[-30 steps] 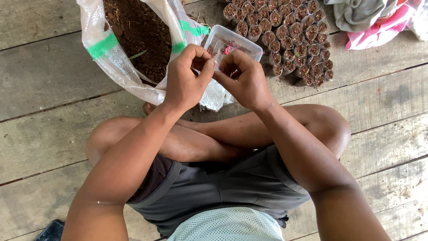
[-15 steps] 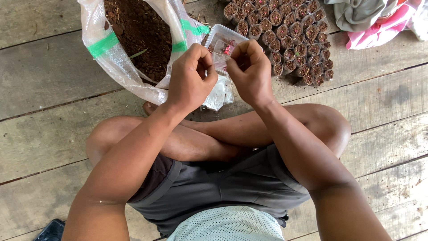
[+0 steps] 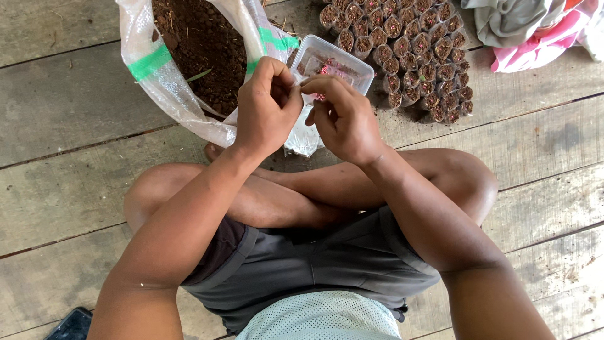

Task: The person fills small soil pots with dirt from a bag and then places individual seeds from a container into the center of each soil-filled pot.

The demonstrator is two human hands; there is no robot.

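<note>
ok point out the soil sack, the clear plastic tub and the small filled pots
soil sack point(image 3: 148, 69), head view, its white woven wall
clear plastic tub point(image 3: 352, 62), head view, its right rim
small filled pots point(image 3: 412, 47), head view, middle of the cluster

1. Soil sack point(image 3: 189, 56) was cut off by top edge.
2. Small clear bag point(image 3: 303, 135) mostly hidden behind left hand point(image 3: 267, 107) & right hand point(image 3: 343, 119).
3. Pink bits in plastic tub point(image 3: 333, 63) too small to ID.
4. Cloth point(image 3: 535, 25) cut off at top-right corner.

The floor point(image 3: 75, 94) is made of wide, weathered grey wooden planks, divided by dark seams. It is lit evenly by soft daylight. No walls or furniture are seen.
</note>
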